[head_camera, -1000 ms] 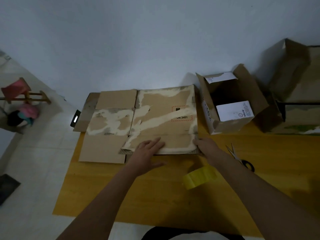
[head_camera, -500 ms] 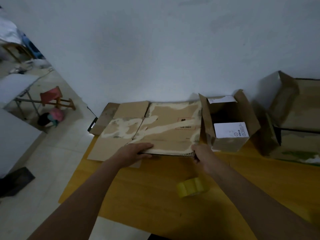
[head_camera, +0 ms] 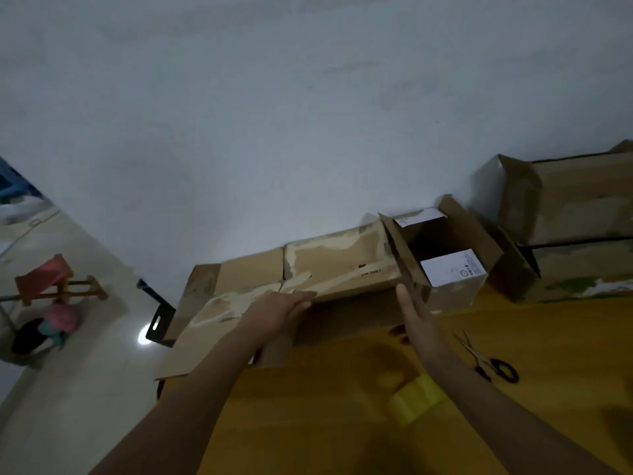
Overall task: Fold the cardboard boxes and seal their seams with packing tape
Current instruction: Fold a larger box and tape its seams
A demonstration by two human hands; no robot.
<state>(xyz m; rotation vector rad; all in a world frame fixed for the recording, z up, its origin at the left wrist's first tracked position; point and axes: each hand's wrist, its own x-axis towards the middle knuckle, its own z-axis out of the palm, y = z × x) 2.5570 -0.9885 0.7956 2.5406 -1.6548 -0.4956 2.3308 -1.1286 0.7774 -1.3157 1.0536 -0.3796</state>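
The flattened cardboard box (head_camera: 329,269) is lying at the far edge of the yellow table (head_camera: 308,423), against the white wall (head_camera: 308,114), its near side lifting off the tabletop. The left hand (head_camera: 277,311) is resting on the box's upper panel at its near edge, fingers straight and together, pointing toward two o'clock. The right hand (head_camera: 412,317) is standing edge-up at the box's right end, fingers straight and apart from the thumb, clasping nothing I can make out. A roll of yellow tape (head_camera: 416,399) is lying at five o'clock from the box, blurred. Scissors (head_camera: 486,359) are lying at four o'clock. A small open box (head_camera: 445,265) is touching the flat box's right end, with bigger boxes (head_camera: 575,228) beyond at three o'clock.
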